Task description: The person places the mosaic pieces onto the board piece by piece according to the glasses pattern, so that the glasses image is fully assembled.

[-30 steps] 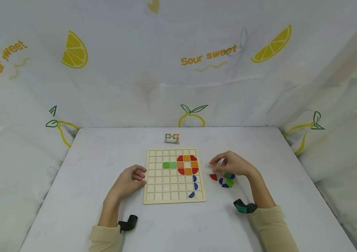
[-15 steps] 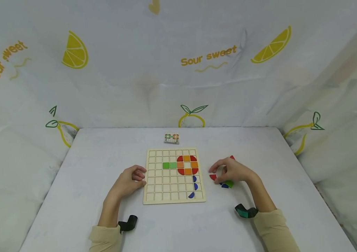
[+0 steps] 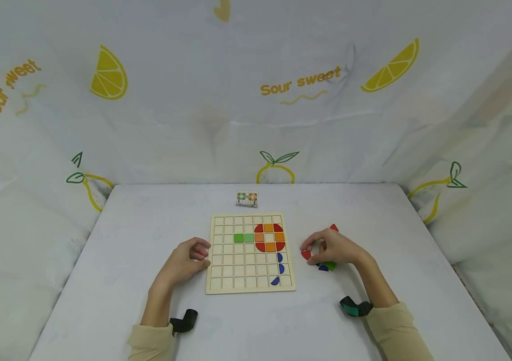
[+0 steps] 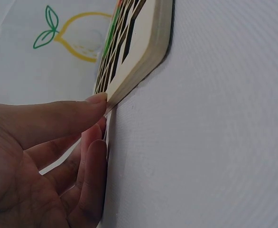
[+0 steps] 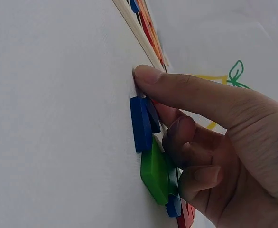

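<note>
A square wooden grid board [image 3: 233, 271] lies on the table in the head view, with orange, red, green and blue pieces in some cells. My left hand [image 3: 185, 263] rests at its left edge, thumb tip [image 4: 98, 99] touching the side and the fingers loosely bent. Right of the board, my right hand [image 3: 334, 246] pinches a red quarter-circle piece [image 3: 306, 255] between thumb and forefinger, low on the table. Under that hand lie a green block [image 5: 154, 173], blue half-circle pieces [image 5: 140, 124] and more red, partly hidden by the fingers.
A small pattern card [image 3: 247, 198] lies behind the board. Each wrist carries a black camera mount, the left one [image 3: 184, 321] near the front of the table and the right one [image 3: 355, 307] likewise. A printed white cloth [image 3: 183, 135] rises behind the table.
My right hand has come down slightly onto the loose pieces, its thumb and forefinger now round the red quarter-circle piece. The left hand and the board have stayed put.
</note>
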Tool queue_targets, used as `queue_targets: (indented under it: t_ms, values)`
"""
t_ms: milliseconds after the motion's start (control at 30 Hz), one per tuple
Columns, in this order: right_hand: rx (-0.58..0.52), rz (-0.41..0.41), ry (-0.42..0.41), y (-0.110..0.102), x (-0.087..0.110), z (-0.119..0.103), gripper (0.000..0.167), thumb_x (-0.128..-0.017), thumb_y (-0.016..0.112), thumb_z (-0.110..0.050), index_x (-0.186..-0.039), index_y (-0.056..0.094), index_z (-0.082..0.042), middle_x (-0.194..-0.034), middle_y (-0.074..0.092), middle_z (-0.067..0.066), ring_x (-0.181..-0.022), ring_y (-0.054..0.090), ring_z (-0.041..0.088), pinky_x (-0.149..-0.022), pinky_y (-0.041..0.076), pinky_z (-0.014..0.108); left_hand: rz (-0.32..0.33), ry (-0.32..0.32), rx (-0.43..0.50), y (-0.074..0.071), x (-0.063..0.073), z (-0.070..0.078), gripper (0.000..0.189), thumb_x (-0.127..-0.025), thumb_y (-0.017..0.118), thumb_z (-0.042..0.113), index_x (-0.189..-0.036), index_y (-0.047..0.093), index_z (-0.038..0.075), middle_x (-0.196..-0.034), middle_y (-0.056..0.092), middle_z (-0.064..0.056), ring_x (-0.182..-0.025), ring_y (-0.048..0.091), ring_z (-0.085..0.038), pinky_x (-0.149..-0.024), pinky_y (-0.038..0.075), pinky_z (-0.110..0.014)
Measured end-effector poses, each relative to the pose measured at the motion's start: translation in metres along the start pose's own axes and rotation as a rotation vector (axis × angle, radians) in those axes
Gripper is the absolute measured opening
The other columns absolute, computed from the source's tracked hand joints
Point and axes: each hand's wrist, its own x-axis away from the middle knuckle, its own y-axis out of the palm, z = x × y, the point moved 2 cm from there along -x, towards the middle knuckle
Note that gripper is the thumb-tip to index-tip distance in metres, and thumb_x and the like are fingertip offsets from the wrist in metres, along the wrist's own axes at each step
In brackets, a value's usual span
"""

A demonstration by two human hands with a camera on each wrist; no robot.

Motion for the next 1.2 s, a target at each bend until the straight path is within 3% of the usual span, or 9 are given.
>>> queue_targets:
  t_ms: [367,567,800,1200]
  values:
    - [-0.005,0.048,-0.015,-0.003,0.0,-0.008,0.026,-0.091,0.088,-0.022,-0.116,0.082,-0.016,-0.104,0.075,0.002,-0.067,0.057,0.011,-0.06,0.048,0.022,0.003,0.002,-0.005,0.0,0.0,0.0,0.037,-0.09,0.082,-0.001,-0.125,0.07,0.004,-0.108,0.071,-0.008,-0.096,0.066,-0.016,-0.087,0.053,-0.03]
    - [-0.023,0.083,-0.084,-0.003,-0.006,-0.018,0.026,-0.092,0.087,-0.02,-0.117,0.081,-0.014,-0.11,0.078,0.004,-0.07,0.061,0.012,-0.062,0.051,0.023,0.0,0.004,-0.004,0.001,0.0,0.0,0.037,-0.09,0.081,-0.001,-0.125,0.07,0.004,-0.108,0.072,-0.008,-0.095,0.066,-0.015,-0.088,0.053,-0.03]
    - [0.009,0.12,-0.165,-0.002,-0.023,-0.038,0.029,-0.092,0.088,-0.021,-0.119,0.081,-0.015,-0.115,0.08,0.005,-0.077,0.063,0.013,-0.067,0.053,0.022,-0.002,0.004,-0.005,0.001,0.0,-0.001,0.037,-0.09,0.081,0.0,-0.125,0.07,0.005,-0.108,0.072,-0.008,-0.096,0.066,-0.015,-0.089,0.053,-0.03]
    - [-0.006,0.082,-0.236,0.006,-0.062,-0.074,0.031,-0.093,0.086,-0.021,-0.123,0.081,-0.014,-0.124,0.079,0.006,-0.087,0.067,0.018,-0.079,0.057,0.029,0.0,-0.001,-0.002,0.0,-0.001,-0.002,0.038,-0.09,0.082,0.001,-0.126,0.07,0.005,-0.109,0.072,-0.008,-0.096,0.066,-0.015,-0.088,0.053,-0.03]
